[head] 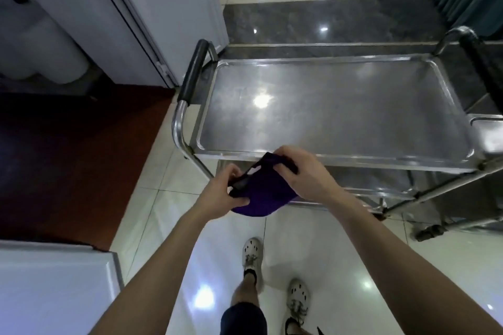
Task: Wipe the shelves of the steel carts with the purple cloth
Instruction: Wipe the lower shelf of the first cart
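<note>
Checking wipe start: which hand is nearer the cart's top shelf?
Right. The right hand is at the near rim of the top shelf; the left hand is short of it. Both grip the purple cloth.

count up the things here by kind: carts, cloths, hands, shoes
steel carts: 2, the near cart and a second cart cut off at right
purple cloth: 1
hands: 2, left hand, right hand
shoes: 2, left shoe, right shoe
total: 7
</note>
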Action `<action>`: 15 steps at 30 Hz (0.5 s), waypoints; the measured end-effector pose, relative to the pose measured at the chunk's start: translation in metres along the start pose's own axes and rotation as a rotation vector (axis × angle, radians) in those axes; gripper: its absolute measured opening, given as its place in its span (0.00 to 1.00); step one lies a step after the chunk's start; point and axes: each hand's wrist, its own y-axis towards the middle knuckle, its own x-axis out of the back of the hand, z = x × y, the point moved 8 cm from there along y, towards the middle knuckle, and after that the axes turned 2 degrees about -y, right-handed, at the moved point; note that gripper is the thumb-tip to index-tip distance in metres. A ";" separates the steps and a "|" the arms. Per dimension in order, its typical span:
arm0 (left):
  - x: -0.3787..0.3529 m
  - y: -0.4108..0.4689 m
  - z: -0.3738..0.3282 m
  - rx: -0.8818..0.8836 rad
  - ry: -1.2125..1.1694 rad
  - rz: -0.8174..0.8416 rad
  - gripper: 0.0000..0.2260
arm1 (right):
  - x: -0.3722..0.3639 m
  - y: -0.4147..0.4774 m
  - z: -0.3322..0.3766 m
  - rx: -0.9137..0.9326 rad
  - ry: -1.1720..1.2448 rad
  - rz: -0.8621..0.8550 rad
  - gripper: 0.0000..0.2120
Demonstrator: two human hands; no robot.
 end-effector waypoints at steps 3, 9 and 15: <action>-0.021 -0.022 0.037 0.080 -0.055 -0.041 0.16 | -0.010 -0.010 -0.007 -0.020 0.021 0.004 0.09; -0.040 -0.029 0.071 0.207 -0.354 -0.141 0.08 | -0.036 -0.045 -0.048 -0.232 0.173 -0.079 0.12; -0.055 -0.004 0.109 0.235 -0.367 -0.125 0.17 | -0.088 -0.063 -0.099 -0.426 0.228 -0.157 0.07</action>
